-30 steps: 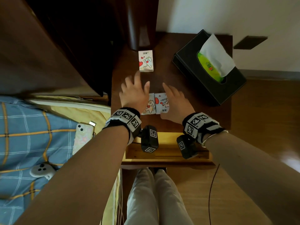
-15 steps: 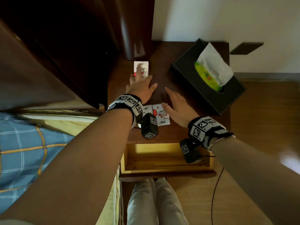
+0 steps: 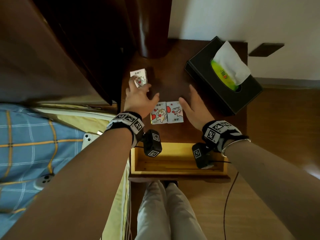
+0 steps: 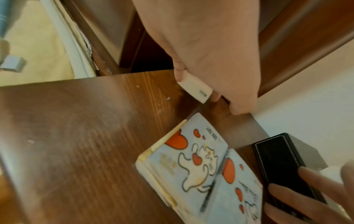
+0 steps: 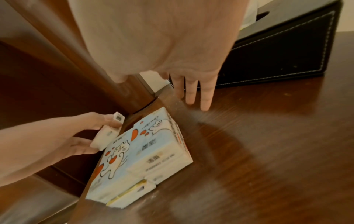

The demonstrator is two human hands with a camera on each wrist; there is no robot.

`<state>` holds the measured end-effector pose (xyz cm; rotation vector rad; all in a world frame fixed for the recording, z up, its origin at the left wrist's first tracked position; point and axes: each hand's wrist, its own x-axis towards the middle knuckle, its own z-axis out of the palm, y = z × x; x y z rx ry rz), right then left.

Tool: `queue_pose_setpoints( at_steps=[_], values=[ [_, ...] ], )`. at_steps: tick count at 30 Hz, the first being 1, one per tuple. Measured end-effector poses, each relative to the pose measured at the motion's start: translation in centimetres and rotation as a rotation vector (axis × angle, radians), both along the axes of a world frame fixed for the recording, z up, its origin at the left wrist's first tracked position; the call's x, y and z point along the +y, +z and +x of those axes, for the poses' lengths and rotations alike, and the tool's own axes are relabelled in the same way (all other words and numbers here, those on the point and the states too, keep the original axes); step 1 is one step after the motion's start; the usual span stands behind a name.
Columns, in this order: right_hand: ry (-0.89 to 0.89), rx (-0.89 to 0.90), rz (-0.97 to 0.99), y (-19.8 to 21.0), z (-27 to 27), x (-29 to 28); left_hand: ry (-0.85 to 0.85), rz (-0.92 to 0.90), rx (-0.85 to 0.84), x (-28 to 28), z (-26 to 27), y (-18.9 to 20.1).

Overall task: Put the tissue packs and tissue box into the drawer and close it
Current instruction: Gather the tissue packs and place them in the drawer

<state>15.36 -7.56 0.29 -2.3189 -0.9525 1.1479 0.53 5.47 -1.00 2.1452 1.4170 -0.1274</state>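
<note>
The left hand (image 3: 138, 99) pinches the single tissue pack (image 3: 139, 78) near the nightstand's (image 3: 169, 80) back left corner. The right hand (image 3: 194, 108), fingers spread, holds nothing beside the paired packs (image 3: 167, 112), with the open drawer (image 3: 176, 163) below the front edge

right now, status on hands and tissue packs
Left hand grips far tissue pack. Right hand open beside two packs. Drawer open, tissue box untouched.

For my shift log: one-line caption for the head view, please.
Left hand grips a small tissue pack; right hand open beside two packs; drawer open.
</note>
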Motion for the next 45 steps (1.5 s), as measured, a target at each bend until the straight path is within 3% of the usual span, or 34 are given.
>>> queue_pose_setpoints(
  at_steps=[6, 13, 17, 20, 23, 26, 28, 30, 34, 45],
  values=[
    [-0.075, 0.038, 0.096, 0.9, -0.7, -1.3, -0.068, 0.055, -0.15, -4.3, -0.9, 2.9],
    [-0.062, 0.03, 0.106, 1.7, -1.7, -2.5, -0.145, 0.057, 0.004, -9.9, -2.0, 2.8],
    [-0.021, 0.016, 0.042, 1.4, -2.1, -2.9, -0.204, 0.041, 0.093, -10.9, -2.2, 1.9],
    [-0.014, 0.023, 0.016, 1.2, -2.5, -3.1, -0.234, 0.126, 0.135, -10.9, -2.5, 1.6],
    [-0.021, 0.035, -0.014, 1.0, -2.7, -3.0, -0.181, 0.194, 0.099, -10.5, -2.9, 1.7],
    [-0.046, 0.053, -0.033, 0.9, -2.7, -2.6, 0.029, 0.255, 0.005, -9.6, -2.8, 1.6],
    [-0.055, 0.069, -0.071, 0.5, -2.5, -2.1, 0.135, 0.13, 0.05, -8.7, -2.4, 1.5],
    [-0.045, 0.078, -0.106, 0.1, -2.4, -1.6, 0.134, -0.045, 0.123, -7.6, -1.9, 0.9],
    [-0.004, 0.081, -0.107, -1.0, -2.6, -0.9, 0.103, -0.284, 0.017, -6.4, -1.0, -0.7],
    [-0.105, 0.046, -0.128, -2.2, -3.1, 0.2, 0.202, -0.438, -0.101, -5.7, -0.8, -1.4]
  ],
)
